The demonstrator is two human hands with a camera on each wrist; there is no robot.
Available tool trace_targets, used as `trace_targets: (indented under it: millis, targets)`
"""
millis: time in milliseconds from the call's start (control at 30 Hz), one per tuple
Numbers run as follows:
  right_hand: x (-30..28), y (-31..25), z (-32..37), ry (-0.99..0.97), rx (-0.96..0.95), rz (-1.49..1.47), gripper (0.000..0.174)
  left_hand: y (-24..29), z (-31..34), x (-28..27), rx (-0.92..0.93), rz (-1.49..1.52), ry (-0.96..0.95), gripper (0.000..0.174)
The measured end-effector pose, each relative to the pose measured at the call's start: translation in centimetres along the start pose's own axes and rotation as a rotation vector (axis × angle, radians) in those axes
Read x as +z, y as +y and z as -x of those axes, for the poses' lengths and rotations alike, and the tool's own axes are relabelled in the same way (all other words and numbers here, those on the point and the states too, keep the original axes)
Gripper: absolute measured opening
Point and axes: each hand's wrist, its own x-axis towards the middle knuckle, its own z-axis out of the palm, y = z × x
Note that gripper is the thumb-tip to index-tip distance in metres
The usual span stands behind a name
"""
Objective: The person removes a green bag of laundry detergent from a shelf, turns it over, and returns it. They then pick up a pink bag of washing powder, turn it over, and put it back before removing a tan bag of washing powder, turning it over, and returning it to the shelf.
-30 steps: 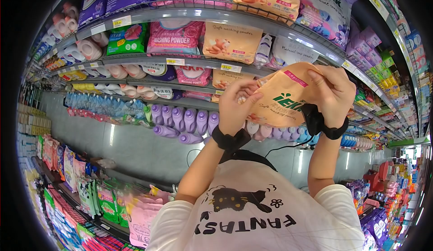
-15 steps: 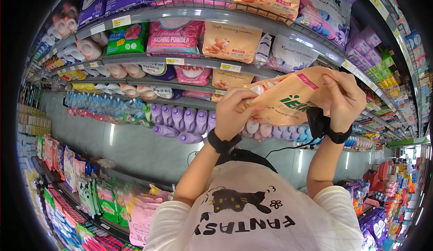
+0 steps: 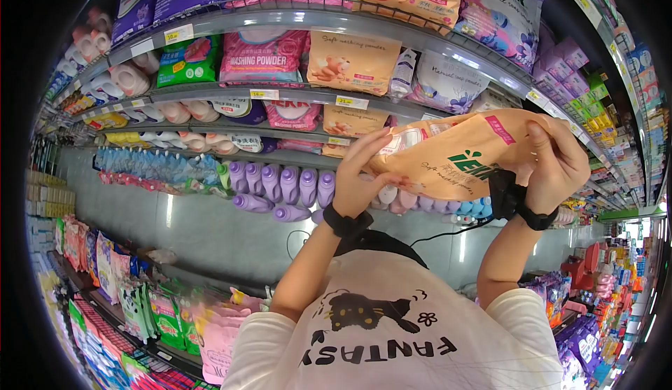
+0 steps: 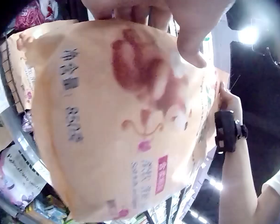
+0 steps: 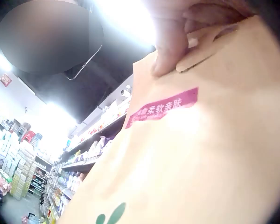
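An orange washing powder bag (image 3: 455, 155) is held up sideways between both hands, in front of the shelves. My left hand (image 3: 360, 183) grips its left end, fingers behind and thumb on the near side; the left wrist view shows the thumb over the bag's printed face (image 4: 116, 116). At the other end my right hand (image 3: 556, 166) pinches the top edge, thumb on the printed side. In the right wrist view the right hand (image 5: 191, 32) is at a slot cut in the bag (image 5: 214, 154). Some left fingertips are hidden behind the bag.
Shelves with price tags (image 3: 264, 94) curve across the top, carrying a pink bag (image 3: 262, 57) and other orange bags (image 3: 353, 61). Purple bottles (image 3: 288, 182) stand low behind the left forearm. A lower rack with pink packs (image 3: 227, 330) lies at the bottom left.
My right hand has moved right and slightly down, and the bag has shifted rightward with it. The left fingers have straightened somewhat along the bag's end. The shelves have shifted slightly left in view.
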Motion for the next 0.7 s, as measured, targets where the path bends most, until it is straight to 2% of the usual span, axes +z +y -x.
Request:
trace_targets:
  millis: [233,333,433,533,600,633,700]
  targets:
    - [-0.1,-0.8,-0.8,0.022,-0.079,0.016,0.013,-2.0,0.3,1.6,-0.042,0.192,0.114,0.046]
    - [0.1,-0.8,-0.9,0.041,-0.105,0.038,0.014,-1.3,0.7,1.9,-0.171,0.294,0.123,0.042]
    - [-0.2,-0.5,-0.8,0.079,-0.072,0.019,0.014,-1.8,0.8,0.8,0.007,-0.035,-0.029,0.041]
    - [-0.6,-0.5,-0.7,0.121,-0.076,-0.005,0.013,-2.8,0.9,-0.8,0.154,-0.179,-0.174,0.043]
    - [-1.1,-0.2,-0.5,0.159,-0.130,-0.022,0.013,-2.5,1.5,-0.1,-0.059,0.216,-0.013,0.047]
    - [-2.3,0.1,-0.7,0.021,-0.207,0.005,0.008,-2.2,1.6,0.1,-0.164,0.414,0.066,0.050]
    - [-3.4,1.2,-0.5,-0.012,-0.213,-0.053,0.010,-1.5,1.4,-1.2,-0.230,0.486,-0.127,0.054]
